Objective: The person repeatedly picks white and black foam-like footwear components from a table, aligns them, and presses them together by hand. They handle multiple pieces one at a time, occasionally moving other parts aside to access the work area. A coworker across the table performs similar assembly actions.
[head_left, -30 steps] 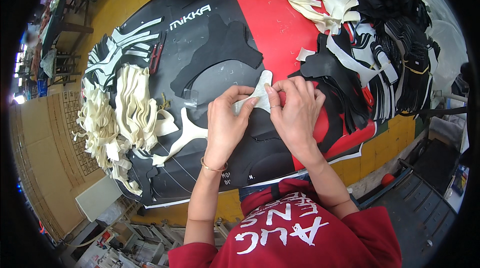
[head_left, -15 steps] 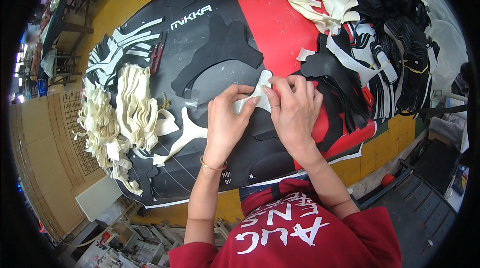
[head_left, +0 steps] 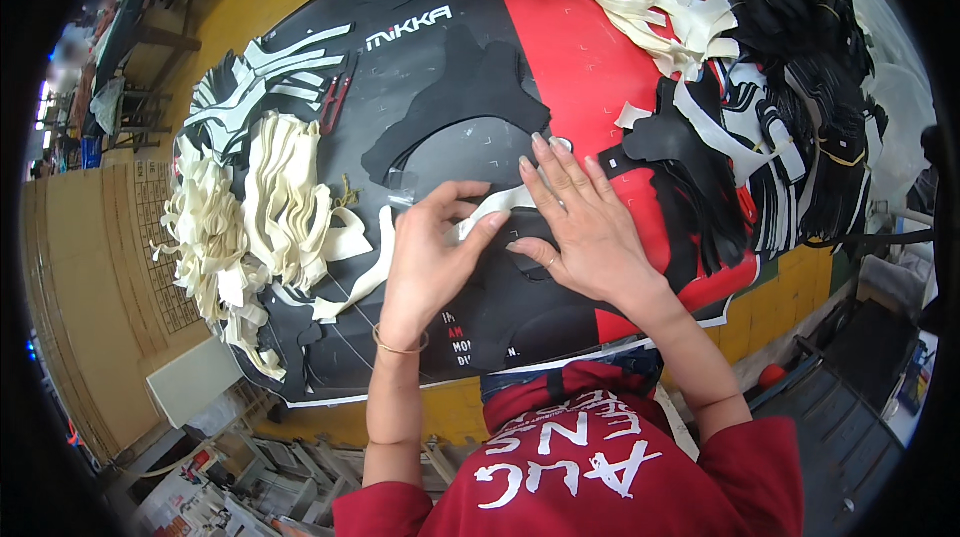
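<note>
Running lower-left to upper-right at frame centre, the cream curved cut strip (head_left: 500, 205) lies between both hands — left hand (head_left: 432, 259) pinching its lower end, right hand (head_left: 585, 227) pressing flat, fingers spread, on its upper end.

Cream strip piles (head_left: 262, 217), black cutouts (head_left: 800, 87)

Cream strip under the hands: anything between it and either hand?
Nothing visible. The left hand pinches the cream curved strip at its near end; the right hand presses flat on it against the black sheet.
</note>
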The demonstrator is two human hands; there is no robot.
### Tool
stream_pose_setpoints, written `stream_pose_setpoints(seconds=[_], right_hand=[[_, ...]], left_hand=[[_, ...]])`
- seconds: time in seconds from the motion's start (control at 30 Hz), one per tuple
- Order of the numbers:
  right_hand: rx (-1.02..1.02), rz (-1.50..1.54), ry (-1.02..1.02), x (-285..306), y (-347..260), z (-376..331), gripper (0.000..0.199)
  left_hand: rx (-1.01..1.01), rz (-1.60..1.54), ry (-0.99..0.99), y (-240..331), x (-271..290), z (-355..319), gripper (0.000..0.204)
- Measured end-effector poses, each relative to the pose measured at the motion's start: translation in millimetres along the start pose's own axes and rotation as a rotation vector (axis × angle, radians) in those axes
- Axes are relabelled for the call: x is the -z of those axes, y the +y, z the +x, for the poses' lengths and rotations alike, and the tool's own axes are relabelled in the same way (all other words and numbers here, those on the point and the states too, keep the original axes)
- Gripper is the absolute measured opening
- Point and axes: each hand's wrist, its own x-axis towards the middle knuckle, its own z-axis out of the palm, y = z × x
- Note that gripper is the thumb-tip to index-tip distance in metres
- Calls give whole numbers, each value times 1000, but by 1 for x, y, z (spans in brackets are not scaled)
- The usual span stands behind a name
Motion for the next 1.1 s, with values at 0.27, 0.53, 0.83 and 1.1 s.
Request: stream_pose_setpoints(seconds=[0.27, 0.53, 0.83, 1.1], right_hand=[[33, -121, -24, 5, 6, 3, 73], [21, -146, -18, 6, 1, 4, 65], [58, -220, -20, 10, -6, 9, 61], [293, 34, -95, -2, -36, 24, 82]], left_hand=[[19, -94, 79, -32, 25, -5, 28], [1, 15, 221, -41, 18, -6, 26], [-2, 34, 309, -40, 13, -7, 31], [-39, 117, 421, -38, 6, -9, 35]])
